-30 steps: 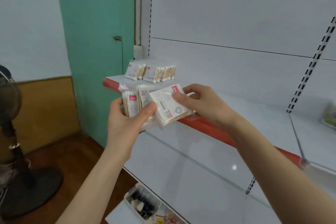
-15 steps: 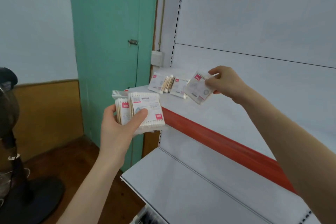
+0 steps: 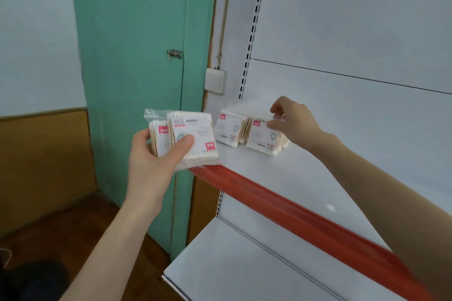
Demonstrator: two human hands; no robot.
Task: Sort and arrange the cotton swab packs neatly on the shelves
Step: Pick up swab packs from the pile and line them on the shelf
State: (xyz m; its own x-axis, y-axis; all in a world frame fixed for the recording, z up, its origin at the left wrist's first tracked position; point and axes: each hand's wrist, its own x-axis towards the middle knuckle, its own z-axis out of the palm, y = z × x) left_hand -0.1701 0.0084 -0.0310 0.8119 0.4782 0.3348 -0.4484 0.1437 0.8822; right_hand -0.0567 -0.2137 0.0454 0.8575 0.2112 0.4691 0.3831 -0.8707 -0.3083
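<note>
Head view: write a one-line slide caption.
Right hand pinches a cotton swab pack on the shelf; left hand grips a stack of packs.

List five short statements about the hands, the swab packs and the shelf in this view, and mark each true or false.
1. The left hand holds several swab packs. True.
2. The right hand hangs empty below the shelf. False: it pinches the top of a pack standing on the shelf.
3. Beside it, other packs stand on the shelf. True.
4. The shelf's front strip is blue. False: it is red.
5. The door left of the shelving is green. True.
</note>
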